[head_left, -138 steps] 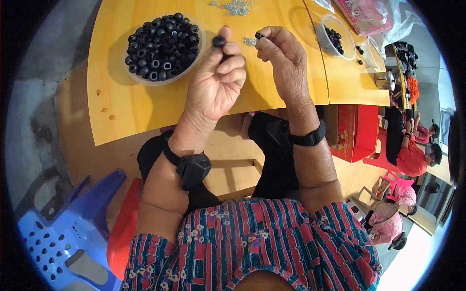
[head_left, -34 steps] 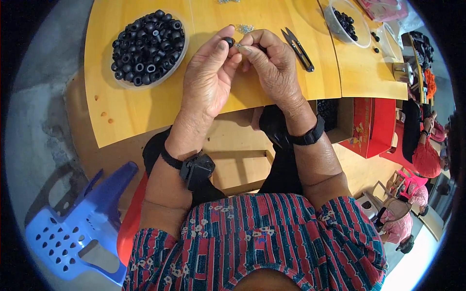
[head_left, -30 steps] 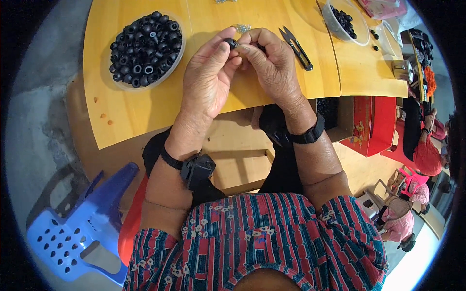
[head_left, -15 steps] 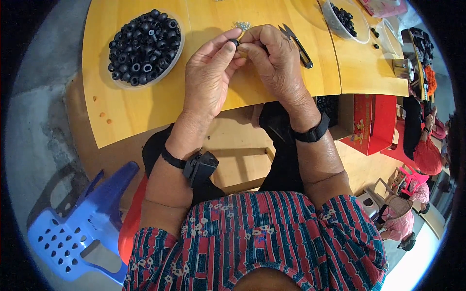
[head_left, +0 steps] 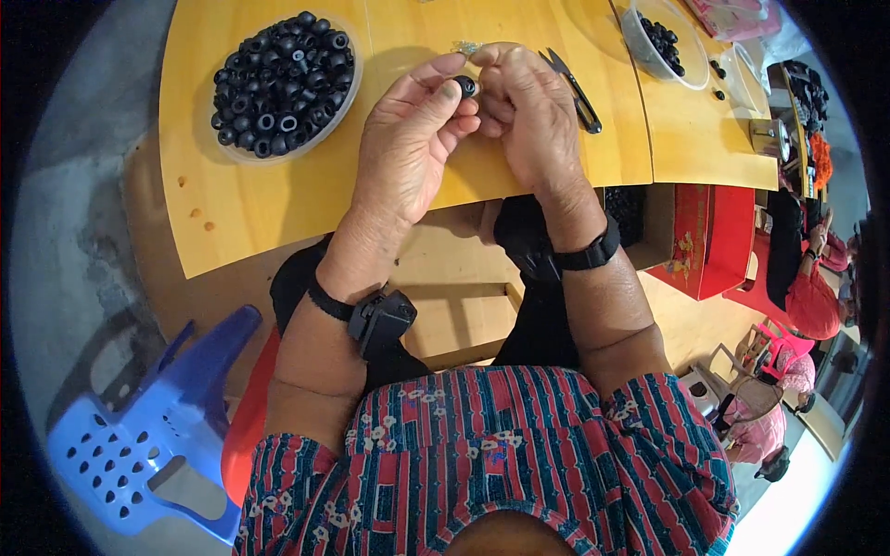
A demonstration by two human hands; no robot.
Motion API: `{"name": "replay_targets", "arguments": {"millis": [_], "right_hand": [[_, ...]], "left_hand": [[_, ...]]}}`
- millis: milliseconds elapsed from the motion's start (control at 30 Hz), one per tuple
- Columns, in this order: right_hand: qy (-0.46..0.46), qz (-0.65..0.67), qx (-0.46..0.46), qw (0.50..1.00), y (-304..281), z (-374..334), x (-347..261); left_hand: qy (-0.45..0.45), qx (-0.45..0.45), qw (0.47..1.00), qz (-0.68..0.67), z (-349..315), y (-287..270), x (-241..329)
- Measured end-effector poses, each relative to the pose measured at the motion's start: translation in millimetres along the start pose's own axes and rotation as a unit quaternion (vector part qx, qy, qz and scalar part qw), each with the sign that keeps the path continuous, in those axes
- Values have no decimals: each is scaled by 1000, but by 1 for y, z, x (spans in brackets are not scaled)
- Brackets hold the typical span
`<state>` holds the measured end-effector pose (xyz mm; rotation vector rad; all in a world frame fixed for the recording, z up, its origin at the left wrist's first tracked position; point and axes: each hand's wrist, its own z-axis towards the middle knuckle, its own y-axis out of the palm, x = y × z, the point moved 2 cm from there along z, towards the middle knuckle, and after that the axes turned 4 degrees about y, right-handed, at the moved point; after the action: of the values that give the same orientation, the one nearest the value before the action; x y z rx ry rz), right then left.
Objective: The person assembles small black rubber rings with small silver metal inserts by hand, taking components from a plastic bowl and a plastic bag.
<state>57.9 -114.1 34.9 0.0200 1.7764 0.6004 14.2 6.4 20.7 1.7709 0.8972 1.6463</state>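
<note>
Over the table, my left hand [head_left: 405, 148] pinches a small round black rubber cap [head_left: 466, 85] between thumb and fingertips, a hole in its face showing. Just right of it, my right hand [head_left: 536, 116] has its fingers curled and its thumb against the index finger. Whatever is in that pinch is hidden or too small to name. Beyond the fingertips lies a little heap of tiny silvery pieces [head_left: 466, 46]. Black-handled thread snips [head_left: 575, 91] lie beside my right hand. To the left, a shallow clear tub [head_left: 350, 93] is heaped with black caps [head_left: 278, 88].
A clear bowl [head_left: 637, 54] of more black caps stands at the back right, near a metal tin [head_left: 768, 137]. A red carton [head_left: 703, 236] sits below the table edge. A blue plastic stool [head_left: 139, 445] is at left; people [head_left: 811, 287] sit far right.
The cap in my left hand has shifted slightly right and turned, showing its hole. My right fingers have come off the cap and curled in beside it.
</note>
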Motion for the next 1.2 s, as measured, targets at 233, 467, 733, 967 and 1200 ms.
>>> {"name": "replay_targets", "arguments": {"millis": [233, 467, 733, 967, 1200], "right_hand": [[-1, 60, 47, 997, -4, 3, -3], [1, 17, 6, 1000, -6, 3, -5], [-15, 33, -12, 999, -9, 2, -5], [30, 126, -78, 989, -9, 3, 3], [29, 93, -46, 994, -4, 0, -1]], "left_hand": [[-9, 12, 999, -48, 1, -4, 2], [2, 8, 998, -57, 2, -8, 2], [5, -11, 997, -74, 2, -8, 3], [9, -9, 996, -88, 4, -11, 3], [9, -4, 997, -80, 3, -9, 5]]}}
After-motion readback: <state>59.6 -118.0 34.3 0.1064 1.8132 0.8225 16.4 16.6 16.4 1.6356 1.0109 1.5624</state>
